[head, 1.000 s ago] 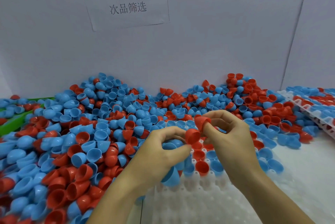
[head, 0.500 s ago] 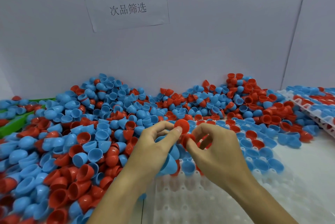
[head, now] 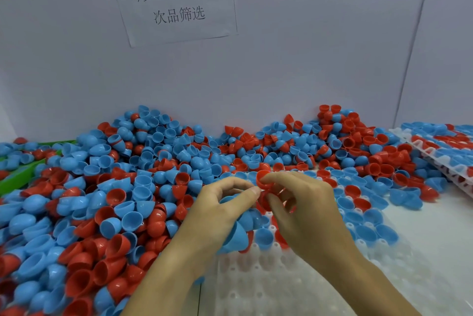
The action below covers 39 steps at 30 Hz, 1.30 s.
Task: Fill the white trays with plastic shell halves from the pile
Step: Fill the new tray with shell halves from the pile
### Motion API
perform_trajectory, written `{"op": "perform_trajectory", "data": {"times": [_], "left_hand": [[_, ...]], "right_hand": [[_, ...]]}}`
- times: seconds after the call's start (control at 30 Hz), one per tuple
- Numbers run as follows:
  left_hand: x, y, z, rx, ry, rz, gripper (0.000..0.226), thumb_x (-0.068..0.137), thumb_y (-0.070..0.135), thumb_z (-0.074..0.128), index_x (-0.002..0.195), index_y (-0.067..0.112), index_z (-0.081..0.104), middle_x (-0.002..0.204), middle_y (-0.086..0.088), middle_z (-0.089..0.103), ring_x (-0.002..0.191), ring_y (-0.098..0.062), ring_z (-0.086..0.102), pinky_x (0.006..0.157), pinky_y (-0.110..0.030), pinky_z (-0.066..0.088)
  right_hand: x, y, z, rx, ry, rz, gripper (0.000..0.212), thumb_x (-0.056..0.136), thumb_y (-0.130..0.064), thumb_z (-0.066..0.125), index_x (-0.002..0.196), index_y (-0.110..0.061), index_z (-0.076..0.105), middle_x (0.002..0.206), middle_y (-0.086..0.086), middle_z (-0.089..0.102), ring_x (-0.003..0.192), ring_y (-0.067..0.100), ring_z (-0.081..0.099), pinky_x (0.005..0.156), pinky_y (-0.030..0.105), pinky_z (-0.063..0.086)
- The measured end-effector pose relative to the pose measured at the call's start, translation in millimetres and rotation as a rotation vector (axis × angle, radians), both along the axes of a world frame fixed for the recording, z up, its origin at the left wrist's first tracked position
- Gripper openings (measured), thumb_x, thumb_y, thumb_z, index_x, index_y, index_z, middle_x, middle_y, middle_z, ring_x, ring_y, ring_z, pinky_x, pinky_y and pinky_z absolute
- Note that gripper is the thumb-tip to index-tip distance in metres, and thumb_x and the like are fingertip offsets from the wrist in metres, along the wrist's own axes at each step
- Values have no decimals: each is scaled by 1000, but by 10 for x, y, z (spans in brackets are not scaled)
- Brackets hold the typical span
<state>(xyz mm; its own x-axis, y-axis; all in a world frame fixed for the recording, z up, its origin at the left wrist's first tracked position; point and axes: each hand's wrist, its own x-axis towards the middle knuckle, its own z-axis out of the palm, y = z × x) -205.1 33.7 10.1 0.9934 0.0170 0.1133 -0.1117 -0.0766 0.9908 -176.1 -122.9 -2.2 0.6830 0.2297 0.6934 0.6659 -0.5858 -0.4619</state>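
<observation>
A paper sign (head: pixel 176 1) taped to the grey wall (head: pixel 307 47) reads "放置外壳" in large characters and "次品筛选" beneath, its top edge cut off by the frame. Below it, a pile of shell halves (head: pixel 143 167), blue and red, spreads across the tabletop (head: pixel 440 228) from the left edge to the wall. The left hand (head: pixel 225 213) cradles a blue shell half (head: pixel 236 237) in its curled fingers while its thumb and forefinger meet the right hand (head: pixel 304 211), which pinches a red shell half (head: pixel 263 180) at its fingertips; more red plastic shows between the two hands, though how many pieces they hold there cannot be made out. Both hands hover over a white tray (head: pixel 281 280) lying in front of the person, its far rows filled with blue and red halves, its near sockets bare and blurred; the hands hide part of the filled rows. A second tray (head: pixel 445 162) at the right edge, loaded with blue and red halves, is cut off by the frame. At the far left a green bin (head: pixel 18 175) lies half buried under the pile, its shape hard to judge.
</observation>
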Motion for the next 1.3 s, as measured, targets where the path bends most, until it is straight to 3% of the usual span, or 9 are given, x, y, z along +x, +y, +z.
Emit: {"op": "perform_trajectory", "data": {"times": [0.13, 0.3, 0.43, 0.67, 0.8, 0.87, 0.93, 1.07, 1.3], "left_hand": [[16, 15, -7, 22, 26, 29, 12, 91, 32, 69, 95, 25, 77, 92, 9, 75, 94, 0, 68, 76, -11, 48], [16, 20, -12, 17, 45, 34, 10, 91, 28, 69, 92, 24, 79, 90, 6, 76, 92, -4, 70, 83, -20, 48], [13, 22, -13, -11, 65, 30, 13, 85, 31, 71, 92, 25, 80, 85, 7, 74, 91, -9, 71, 82, -24, 50], [-9, 4, 18, -92, 61, 47, 38, 58, 45, 73, 89, 23, 80, 95, -8, 74, 100, -29, 71, 93, -52, 55], [-19, -9, 10, -116, 68, 40, 42, 55, 45, 74, 89, 22, 79, 98, -12, 73, 94, -29, 71, 84, -49, 56], [-11, -6, 6, -132, 75, 30, 41, 55, 43, 75, 89, 20, 79, 97, -12, 73, 88, -27, 71, 75, -44, 57], [-8, -7, 0, -144, 84, 19, 37, 58, 39, 74, 89, 19, 78, 92, -11, 73, 83, -26, 71, 68, -39, 58], [-2, -21, -1, -161, 85, 22, 26, 63, 34, 72, 83, 18, 78, 83, -7, 73, 77, -21, 71, 68, -35, 57], [-20, -21, 24, -196, 98, 15, 30, 61, 33, 73, 84, 14, 77, 82, -9, 72, 70, -22, 69, 54, -33, 58]], "right_hand": [[-4, -19, 10, 175, 83, 60, 24, 82, -2, 77, 97, -20, 76, 76, -29, 62, 73, -9, 66, 63, 3, 49], [1, -24, -3, 198, 139, 103, 22, 83, -6, 76, 97, -23, 76, 74, -27, 64, 75, -7, 67, 63, 5, 50], [83, -150, 57, 155, 220, 66, 17, 86, -11, 75, 98, -23, 75, 76, -18, 68, 76, -3, 66, 67, 13, 54], [292, -987, 558, -89, 310, 105, 12, 81, -22, 72, 88, -31, 72, 80, -15, 74, 74, 1, 70, 68, 13, 56], [306, -1583, 395, -15, 318, -8, 21, 79, -9, 75, 81, -30, 73, 82, -18, 74, 76, 3, 71, 67, 9, 54], [312, -1853, 244, -83, 378, -114, 28, 81, -4, 75, 79, -33, 72, 82, -20, 73, 79, 2, 70, 72, 18, 57], [322, -2027, 170, -146, 453, -190, 30, 82, -6, 74, 79, -36, 71, 81, -24, 72, 81, -1, 69, 76, 26, 57], [362, -2096, 159, -266, 533, -234, 28, 83, -14, 76, 75, -40, 70, 78, -31, 68, 80, -2, 66, 66, 19, 50], [365, -1945, 80, -575, 600, -305, 26, 84, -25, 77, 71, -44, 65, 69, -18, 65, 70, 7, 60, 56, 17, 47]]}}
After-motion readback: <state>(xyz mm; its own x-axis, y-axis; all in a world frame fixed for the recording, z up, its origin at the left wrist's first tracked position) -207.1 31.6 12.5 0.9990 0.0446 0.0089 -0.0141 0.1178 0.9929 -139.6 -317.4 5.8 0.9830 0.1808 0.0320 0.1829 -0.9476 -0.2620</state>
